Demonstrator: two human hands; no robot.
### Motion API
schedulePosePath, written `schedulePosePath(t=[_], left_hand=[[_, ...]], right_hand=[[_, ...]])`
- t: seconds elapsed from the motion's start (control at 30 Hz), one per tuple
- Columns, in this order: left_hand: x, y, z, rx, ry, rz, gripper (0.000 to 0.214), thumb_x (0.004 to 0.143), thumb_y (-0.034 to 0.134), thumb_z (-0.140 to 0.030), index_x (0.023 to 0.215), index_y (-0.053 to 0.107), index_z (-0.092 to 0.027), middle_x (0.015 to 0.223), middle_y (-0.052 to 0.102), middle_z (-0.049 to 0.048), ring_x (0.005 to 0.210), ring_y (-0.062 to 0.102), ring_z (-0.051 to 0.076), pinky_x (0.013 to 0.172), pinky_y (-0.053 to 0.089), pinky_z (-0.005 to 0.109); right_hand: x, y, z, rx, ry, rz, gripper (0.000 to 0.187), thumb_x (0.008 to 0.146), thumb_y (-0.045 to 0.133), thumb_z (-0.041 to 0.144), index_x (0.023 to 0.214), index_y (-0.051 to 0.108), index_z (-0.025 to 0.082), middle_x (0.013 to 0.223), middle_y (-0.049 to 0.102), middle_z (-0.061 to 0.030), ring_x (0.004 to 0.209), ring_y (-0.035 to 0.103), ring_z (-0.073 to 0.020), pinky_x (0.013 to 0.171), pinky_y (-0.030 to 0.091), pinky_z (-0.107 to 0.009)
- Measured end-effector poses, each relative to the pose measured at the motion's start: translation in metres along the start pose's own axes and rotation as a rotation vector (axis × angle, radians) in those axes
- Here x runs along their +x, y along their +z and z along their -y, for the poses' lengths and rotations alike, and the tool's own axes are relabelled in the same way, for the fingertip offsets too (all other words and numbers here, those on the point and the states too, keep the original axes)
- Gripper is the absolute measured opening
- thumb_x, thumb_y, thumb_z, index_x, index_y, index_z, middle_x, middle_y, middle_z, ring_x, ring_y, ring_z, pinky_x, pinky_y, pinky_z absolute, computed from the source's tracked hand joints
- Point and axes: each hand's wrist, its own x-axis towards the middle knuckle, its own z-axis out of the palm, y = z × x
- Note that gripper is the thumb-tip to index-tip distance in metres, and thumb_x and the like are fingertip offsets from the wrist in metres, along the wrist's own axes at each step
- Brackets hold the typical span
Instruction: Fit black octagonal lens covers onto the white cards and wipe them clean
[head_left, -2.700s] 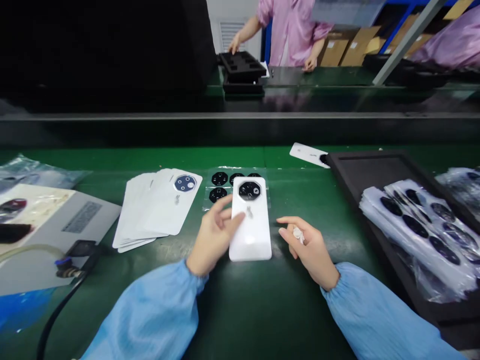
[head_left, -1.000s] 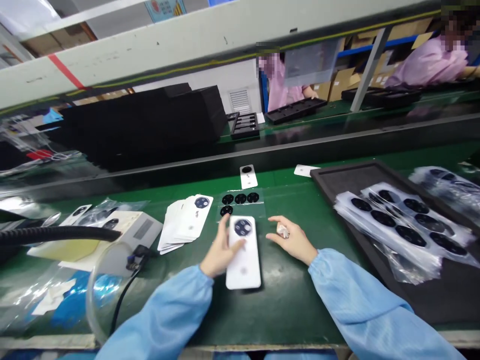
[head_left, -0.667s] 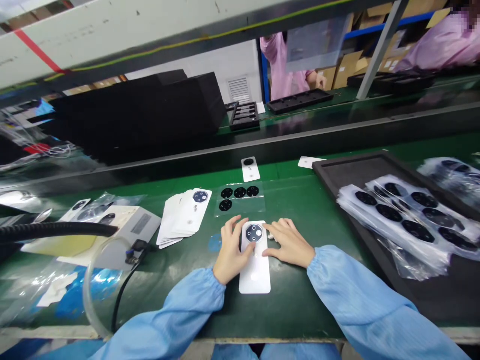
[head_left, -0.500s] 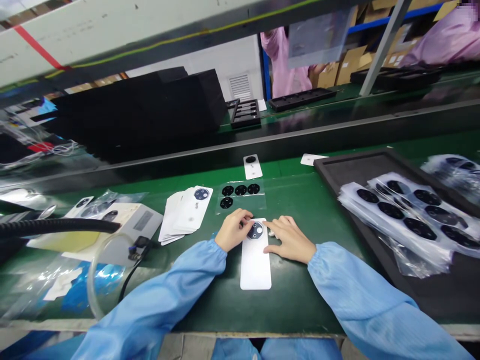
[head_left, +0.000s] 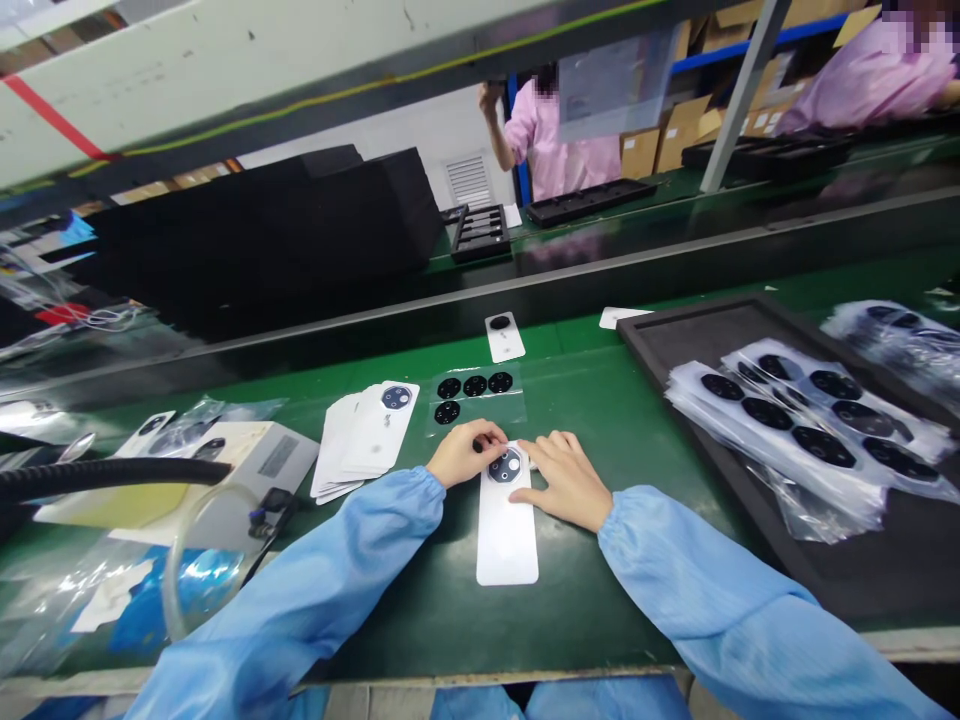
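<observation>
Two hands, left (head_left: 465, 452) and right (head_left: 564, 482), rest open on a white card (head_left: 507, 545) (black lens stickers (head_left: 475, 385) just beyond)

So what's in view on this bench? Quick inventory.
white panel: 1, white, under both hands, dark lens at its far end
panel stack: 1, white, left of the hands
loose panels: 2, white, far edge of the bench
lens sheet: 1, clear, 4 black discs, beyond the hands
tray: 1, black, right side
bagged sheets: several, clear with black discs, in the tray
hose: 1, black, left side
bench: 1, green, under everything
co-workers: 2, pink smocks, across the line
left hand: 1, blue sleeve, on the lens end
right hand: 1, blue sleeve, at the panel's right edge
</observation>
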Motion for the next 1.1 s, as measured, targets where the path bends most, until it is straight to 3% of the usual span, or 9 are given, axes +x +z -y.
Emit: schedulePosePath(t=[0.27, 0.47, 0.63, 0.87, 1.1], left_hand=[[0.006, -0.004, -0.005, 0.216, -0.039, 0.096, 0.019, 0.092, 0.056, -0.032, 0.097, 0.063, -0.014, 0.092, 0.065, 0.0036, 0.076, 0.063, 0.014, 0.070, 0.054, 0.032], [-0.007, 0.000, -0.027, 0.412, -0.014, 0.024, 0.016, 0.092, 0.055, -0.026, 0.101, 0.060, -0.014, 0.101, 0.062, 0.0057, 0.087, 0.061, 0.018, 0.074, 0.053, 0.035], [-0.018, 0.006, -0.030, 0.477, 0.021, -0.019, 0.009, 0.092, 0.048, -0.015, 0.093, 0.057, -0.014, 0.097, 0.059, 0.0065, 0.088, 0.058, 0.019, 0.069, 0.048, 0.031], [-0.021, 0.009, -0.025, 0.404, 0.053, -0.068, 0.015, 0.090, 0.042, -0.010, 0.090, 0.055, -0.017, 0.092, 0.057, 0.0073, 0.086, 0.058, 0.021, 0.060, 0.044, 0.028], [-0.001, 0.005, -0.004, 0.169, 0.027, -0.061, 0.019, 0.091, 0.057, -0.033, 0.089, 0.059, -0.015, 0.078, 0.060, -0.0006, 0.063, 0.057, 0.011, 0.060, 0.049, 0.026]], right_hand=[[0.003, -0.003, -0.001, -0.066, -0.032, 0.047, 0.067, 0.078, 0.066, 0.058, 0.130, 0.052, 0.018, 0.098, 0.059, -0.0088, 0.095, 0.047, -0.0271, 0.090, 0.035, -0.042], [0.005, -0.006, 0.001, -0.099, -0.041, 0.066, 0.066, 0.078, 0.066, 0.058, 0.129, 0.053, 0.017, 0.098, 0.059, -0.0086, 0.096, 0.048, -0.0270, 0.090, 0.035, -0.042], [0.007, -0.007, 0.003, -0.115, -0.050, 0.074, 0.064, 0.078, 0.066, 0.058, 0.126, 0.054, 0.017, 0.098, 0.060, -0.0089, 0.095, 0.048, -0.0270, 0.090, 0.035, -0.042], [0.007, -0.007, 0.002, -0.125, -0.063, 0.070, 0.063, 0.079, 0.065, 0.058, 0.126, 0.054, 0.018, 0.098, 0.060, -0.0094, 0.096, 0.049, -0.0273, 0.090, 0.034, -0.041], [0.006, -0.006, 0.002, -0.120, -0.059, 0.067, 0.060, 0.079, 0.066, 0.056, 0.122, 0.055, 0.016, 0.096, 0.059, -0.0091, 0.095, 0.048, -0.0271, 0.089, 0.035, -0.041]])
